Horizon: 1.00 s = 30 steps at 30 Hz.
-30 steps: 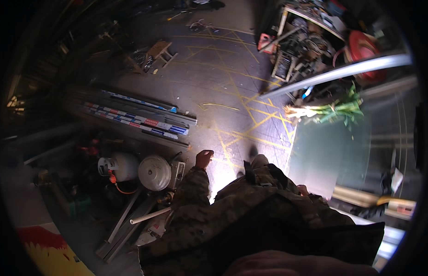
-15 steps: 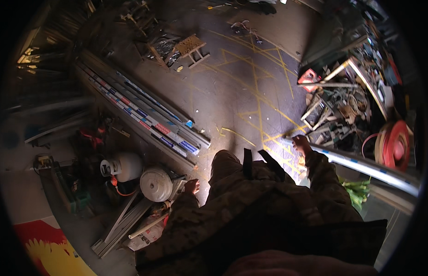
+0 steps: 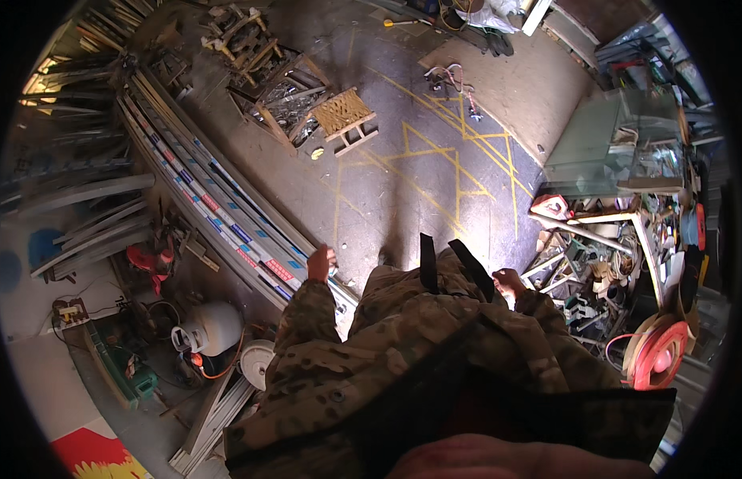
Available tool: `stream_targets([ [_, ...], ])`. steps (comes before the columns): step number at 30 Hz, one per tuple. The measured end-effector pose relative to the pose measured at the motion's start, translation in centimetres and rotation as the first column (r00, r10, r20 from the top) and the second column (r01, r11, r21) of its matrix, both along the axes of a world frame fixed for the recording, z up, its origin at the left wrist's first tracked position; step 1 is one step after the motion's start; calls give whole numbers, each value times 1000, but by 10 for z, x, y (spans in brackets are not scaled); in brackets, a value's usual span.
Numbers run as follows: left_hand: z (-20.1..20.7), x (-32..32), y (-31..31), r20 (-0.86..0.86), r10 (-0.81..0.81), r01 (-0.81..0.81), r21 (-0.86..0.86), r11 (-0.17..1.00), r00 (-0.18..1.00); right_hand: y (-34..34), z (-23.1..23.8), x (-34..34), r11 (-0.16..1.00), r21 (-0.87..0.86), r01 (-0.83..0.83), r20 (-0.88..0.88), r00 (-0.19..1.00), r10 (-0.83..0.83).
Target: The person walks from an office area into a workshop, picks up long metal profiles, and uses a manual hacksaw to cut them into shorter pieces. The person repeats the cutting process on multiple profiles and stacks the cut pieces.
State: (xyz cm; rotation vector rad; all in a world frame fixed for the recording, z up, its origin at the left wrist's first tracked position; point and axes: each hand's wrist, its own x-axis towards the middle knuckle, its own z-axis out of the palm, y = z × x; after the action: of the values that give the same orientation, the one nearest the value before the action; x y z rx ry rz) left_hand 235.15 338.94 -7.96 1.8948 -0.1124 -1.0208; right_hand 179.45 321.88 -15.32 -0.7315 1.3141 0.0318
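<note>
My left hand point(image 3: 321, 263) hangs beside the near end of a bundle of long metal profiles point(image 3: 227, 227), its fingers loosely curled. Nothing shows in it, and I cannot tell whether it touches the profiles. On the other side of my body, my right hand point(image 3: 508, 283) is also loosely curled, with no object visible in it. A bright patch lies just below it. Nearest to that hand is a heap of scrap, tools and cables point(image 3: 602, 275) on the right. Camouflage sleeves cover both forearms.
Yellow lines point(image 3: 435, 160) mark the floor ahead. Farther off stands a wooden frame with a woven seat point(image 3: 343, 116). A gas cylinder point(image 3: 211, 329) and a green case point(image 3: 120, 367) are at left. A red reel point(image 3: 660, 355) and glass sheets point(image 3: 618, 144) are at right.
My left hand has risen forward, away from the round pale lid and toward the profiles. My right hand has dropped back, and the long shiny bar beneath it is mostly out of sight.
</note>
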Motion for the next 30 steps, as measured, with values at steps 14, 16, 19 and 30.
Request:
stream_targets([
  [14, -13, 10, -186, -182, 248, -160, 398, 903, 951, -391, -21, 86, 961, -250, -119, -88, 991, 100],
  [16, -8, -8, -213, -202, 177, -85, 394, 915, 963, -454, 6, 101, 941, -293, -170, -144, 981, 132],
  [19, 4, -6, -263, -188, 139, -68, 341, 938, 972, -534, 42, 139, 916, -338, -218, -154, 972, 175],
  [30, 3, 139, -453, -95, 242, -217, 217, 952, 966, -669, 65, 288, 889, -344, -301, -118, 953, 277],
])
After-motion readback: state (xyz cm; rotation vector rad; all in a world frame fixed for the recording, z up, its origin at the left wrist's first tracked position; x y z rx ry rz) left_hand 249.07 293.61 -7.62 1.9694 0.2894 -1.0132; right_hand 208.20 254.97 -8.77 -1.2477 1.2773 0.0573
